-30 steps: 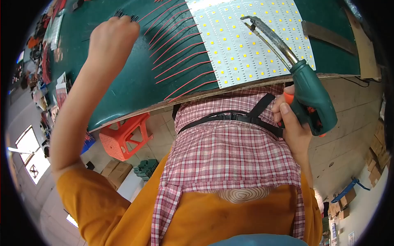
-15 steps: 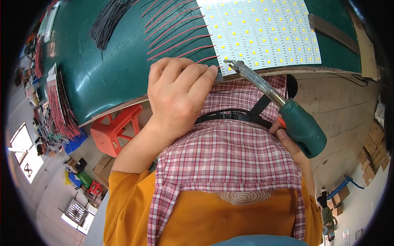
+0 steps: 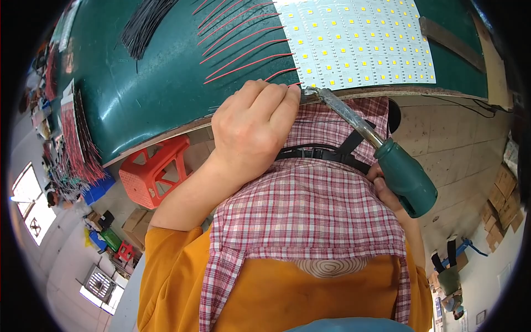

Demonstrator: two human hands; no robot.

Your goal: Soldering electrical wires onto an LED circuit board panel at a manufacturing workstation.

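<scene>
A white LED circuit board [image 3: 359, 50] with rows of small yellow squares lies at the near edge of the green table. Red wires [image 3: 243, 55] stretch left from its left edge, side by side. At the board's near left corner, my left hand [image 3: 251, 127] has its fingers pinched together on the end of a red wire [image 3: 295, 84]. My right hand [image 3: 385, 191] is wrapped round the green handle of a soldering iron [image 3: 408, 174], mostly hidden behind it. The iron's metal tip points up-left, at that corner close to my left fingertips.
A bundle of black wires [image 3: 146, 25] lies at the far left of the green table [image 3: 127, 105]. Red-and-black wire bunches [image 3: 80, 135] hang over its left end. A dark flat bar [image 3: 451, 41] lies right of the board. A red stool [image 3: 149, 174] stands below the table edge.
My left hand has shifted slightly right. The iron's tip has moved slightly toward me, from the board's surface to its near corner. The board and wires appear slightly shifted in view.
</scene>
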